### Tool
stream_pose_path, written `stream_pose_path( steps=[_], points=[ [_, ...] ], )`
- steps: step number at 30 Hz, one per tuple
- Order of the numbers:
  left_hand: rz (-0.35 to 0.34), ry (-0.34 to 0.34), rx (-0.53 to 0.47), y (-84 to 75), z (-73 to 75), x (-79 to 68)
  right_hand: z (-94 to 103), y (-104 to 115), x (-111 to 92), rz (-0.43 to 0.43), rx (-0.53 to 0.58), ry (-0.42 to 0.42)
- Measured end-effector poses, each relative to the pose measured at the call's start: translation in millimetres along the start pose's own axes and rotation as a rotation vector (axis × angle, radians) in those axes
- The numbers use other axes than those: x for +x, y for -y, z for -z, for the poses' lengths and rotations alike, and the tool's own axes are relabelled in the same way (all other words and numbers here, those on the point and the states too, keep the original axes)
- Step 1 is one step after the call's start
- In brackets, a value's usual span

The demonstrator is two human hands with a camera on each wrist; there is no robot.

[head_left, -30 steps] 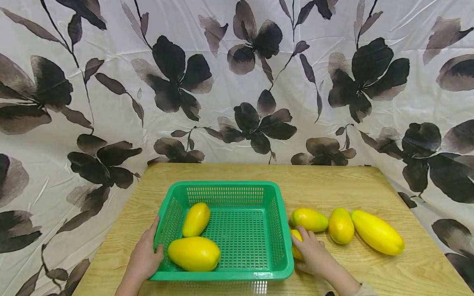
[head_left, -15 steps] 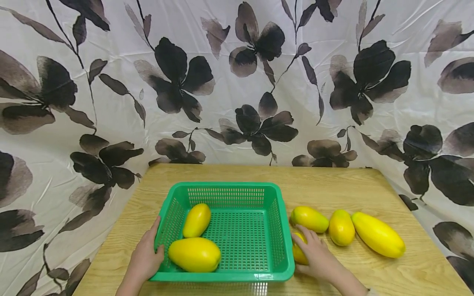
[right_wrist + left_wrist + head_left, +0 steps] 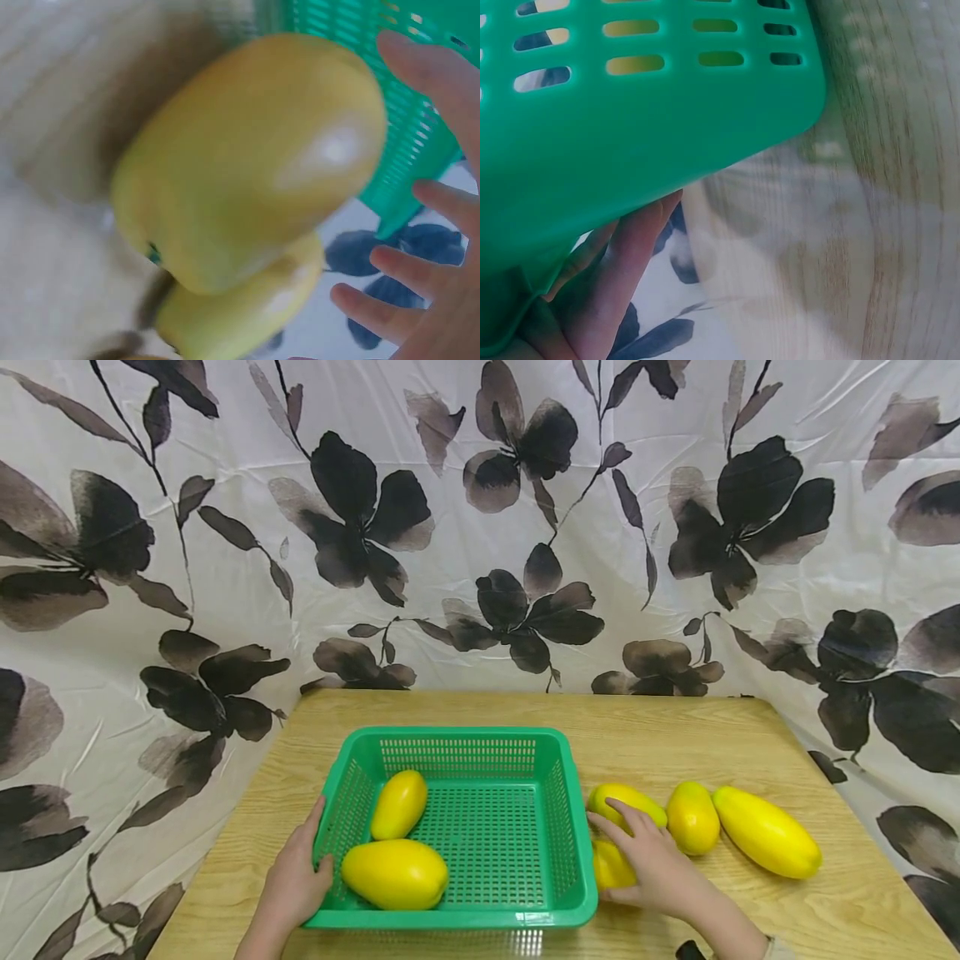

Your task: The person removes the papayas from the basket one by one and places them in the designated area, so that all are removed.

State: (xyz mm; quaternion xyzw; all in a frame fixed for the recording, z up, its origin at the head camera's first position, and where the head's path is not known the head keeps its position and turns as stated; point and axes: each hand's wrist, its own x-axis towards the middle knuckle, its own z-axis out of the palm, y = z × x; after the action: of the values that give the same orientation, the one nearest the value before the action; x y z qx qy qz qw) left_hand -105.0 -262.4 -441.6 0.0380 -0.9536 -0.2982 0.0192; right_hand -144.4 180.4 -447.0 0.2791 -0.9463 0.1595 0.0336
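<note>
My left hand [image 3: 295,877] grips the left side of a green plastic basket [image 3: 480,920], thumb over the rim and fingers outside; the left wrist view shows those fingers against the basket's underside. Inside the basket lie a smaller yellow fruit [image 3: 399,806] and a large papaya-like one [image 3: 394,875]. Just right of the basket, my right hand [image 3: 660,868] hovers over a yellow mango-like fruit [image 3: 611,866], partly hidden below it in the head view. In the right wrist view the fingers are spread apart beside this fruit [image 3: 255,157], with a gap between.
Behind the right hand lies a yellow-green fruit [image 3: 626,802]. Further right are a rounded one [image 3: 692,820] and a long yellow one [image 3: 767,832]. The wooden table [image 3: 675,727] meets a floral cloth [image 3: 517,527] at the back.
My right hand has shifted slightly up and right and its fingers have spread off the mango-like fruit, which shows more now. My left hand and the basket stay put.
</note>
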Motion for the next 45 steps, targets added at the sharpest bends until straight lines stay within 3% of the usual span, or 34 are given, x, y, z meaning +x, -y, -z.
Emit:
stream_pose_path(
  steps=[9,19,25,45],
  points=[
    [-0.001,0.001,0.0,-1.6,1.8,0.8,23.3,2.6,10.9,0.077,-0.036,-0.086],
    [-0.01,-0.003,-0.006,-0.2,0.7,1.9,40.8,8.3,25.9,0.14,-0.07,-0.126],
    [-0.002,0.002,-0.011,0.8,0.0,2.2,46.4,17.5,37.4,0.153,-0.057,-0.089],
    [0.002,0.005,-0.008,2.0,-2.0,1.6,51.0,62.4,85.8,0.312,-0.088,-0.025]
  ],
)
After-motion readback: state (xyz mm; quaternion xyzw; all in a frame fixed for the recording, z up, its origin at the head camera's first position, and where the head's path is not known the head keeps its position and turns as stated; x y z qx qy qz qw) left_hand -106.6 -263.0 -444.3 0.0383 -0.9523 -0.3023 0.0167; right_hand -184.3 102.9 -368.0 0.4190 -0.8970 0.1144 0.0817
